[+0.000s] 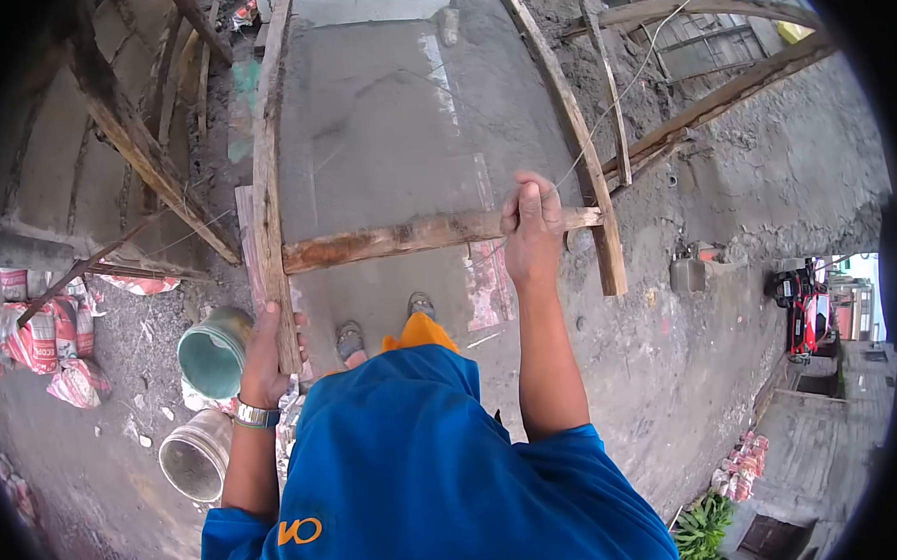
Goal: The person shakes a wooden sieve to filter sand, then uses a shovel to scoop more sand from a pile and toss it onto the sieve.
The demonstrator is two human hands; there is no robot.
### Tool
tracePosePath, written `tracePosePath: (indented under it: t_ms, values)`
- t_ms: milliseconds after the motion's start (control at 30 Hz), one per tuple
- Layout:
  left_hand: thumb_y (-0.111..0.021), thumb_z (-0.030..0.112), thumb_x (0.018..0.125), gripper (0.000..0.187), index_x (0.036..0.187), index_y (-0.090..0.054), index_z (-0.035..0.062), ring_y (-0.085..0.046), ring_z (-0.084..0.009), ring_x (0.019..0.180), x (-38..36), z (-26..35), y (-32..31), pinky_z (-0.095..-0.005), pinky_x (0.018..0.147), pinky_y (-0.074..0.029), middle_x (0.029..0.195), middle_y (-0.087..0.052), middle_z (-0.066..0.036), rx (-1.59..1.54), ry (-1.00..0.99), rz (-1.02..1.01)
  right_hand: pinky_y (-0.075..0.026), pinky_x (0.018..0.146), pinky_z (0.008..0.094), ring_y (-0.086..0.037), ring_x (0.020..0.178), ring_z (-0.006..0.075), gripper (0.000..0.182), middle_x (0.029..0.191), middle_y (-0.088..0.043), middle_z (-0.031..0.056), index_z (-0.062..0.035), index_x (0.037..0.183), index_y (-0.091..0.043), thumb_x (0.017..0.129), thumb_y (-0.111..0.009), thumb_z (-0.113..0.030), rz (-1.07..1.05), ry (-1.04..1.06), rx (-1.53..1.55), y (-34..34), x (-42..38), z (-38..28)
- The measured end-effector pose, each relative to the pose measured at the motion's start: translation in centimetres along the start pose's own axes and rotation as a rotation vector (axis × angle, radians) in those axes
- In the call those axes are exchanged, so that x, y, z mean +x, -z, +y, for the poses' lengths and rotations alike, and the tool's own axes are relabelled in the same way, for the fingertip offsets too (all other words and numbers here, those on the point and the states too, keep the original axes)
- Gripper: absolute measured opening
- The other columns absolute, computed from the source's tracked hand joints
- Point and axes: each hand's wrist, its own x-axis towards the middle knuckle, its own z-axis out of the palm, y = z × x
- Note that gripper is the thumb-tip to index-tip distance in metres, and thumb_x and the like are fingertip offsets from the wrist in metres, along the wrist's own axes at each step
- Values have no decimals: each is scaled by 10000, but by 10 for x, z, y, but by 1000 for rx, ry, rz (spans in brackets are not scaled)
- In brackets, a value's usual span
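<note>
My left hand [264,360], with a metal-band watch [255,415] on its wrist, is closed around the near end of a long wooden beam [266,168]. A wooden crossbar [387,242] joins this beam to a second long beam [572,124] on the right. My right hand [533,226] is closed in a fist at the crossbar's right part. A thin wire [616,103] comes down from the upper right to its fingers, and the pinch seems to hold it. The fingers partly hide the wire there.
Two buckets, one greenish [216,352] and one grey-white [197,456], stand by my left arm. Cement bags [55,332] lie at the left. Smooth grey concrete [371,113] spreads between the beams. Slanted timbers [142,143] stand left; a red vehicle [802,310] is at right.
</note>
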Motion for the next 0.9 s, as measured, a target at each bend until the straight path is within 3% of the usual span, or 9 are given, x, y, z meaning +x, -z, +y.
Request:
tracePosePath:
  t_ms: [233,433,500,533,600,633,700,833,900]
  values:
    - [-481,432,930,367,1055,-506,88,-556,-135,606,-10,0,-6,-274,485,-483,872,-597,-46,62,9,-2,-277,500,199,-361,576,59,322,685,-462,-15,-68,1055,-572,926,-541,-362,-40,9,-36,6,8,1]
    - [-483,448,925,402,1036,-525,64,-556,-122,590,1,-21,8,-262,466,-483,828,-597,-44,151,-17,10,-329,523,189,-417,616,41,262,702,-485,-23,-52,1079,-601,948,-513,-261,-33,8,-12,6,9,-5]
    - [-485,466,917,422,1051,-526,68,-557,-116,603,13,-30,15,-268,488,-480,857,-608,-44,234,-49,96,-452,638,255,-547,808,133,448,916,-570,70,-58,1257,-495,918,-556,-344,-91,-98,-182,3,10,-9]
    - [-485,466,917,422,1051,-526,68,-557,-116,603,16,-30,19,-268,488,-480,857,-608,-44,243,-52,91,-452,638,255,-547,808,133,448,916,-570,70,-58,1257,-495,918,-556,-344,-82,-95,-176,3,10,-2]
    - [-477,485,915,436,1016,-524,64,-553,-115,573,21,-27,23,-260,478,-479,819,-599,-46,259,-75,110,-435,914,368,-500,1136,254,595,1211,-513,162,-65,1373,-372,890,-590,-336,-154,143,-676,8,6,13]
    - [-484,493,910,440,1002,-524,65,-544,-115,527,28,-27,35,-249,450,-471,777,-589,-46,287,-84,85,-435,914,368,-500,1136,254,595,1211,-513,162,-65,1373,-372,890,-590,-336,-123,141,-694,13,1,12]
    - [-486,485,913,425,986,-526,68,-538,-115,494,37,-22,47,-240,419,-461,739,-578,-45,233,-58,82,-307,1045,408,-377,1276,323,679,1359,-399,200,-79,1406,-309,860,-620,-336,-167,161,-823,32,-8,-1]
    - [-502,485,907,419,985,-535,74,-551,-117,526,44,-8,60,-241,454,-470,732,-567,-37,176,-28,137,-362,987,440,-426,1195,384,624,1296,-452,207,-80,1361,-379,834,-629,-303,-90,158,-1054,93,-27,0]
    - [-505,471,910,433,1040,-535,59,-569,-136,584,43,-5,64,-246,488,-478,762,-574,-55,236,-69,187,-375,968,445,-448,1152,410,602,1272,-468,215,-103,1345,-408,821,-636,-292,-118,-55,-1009,123,-35,1]
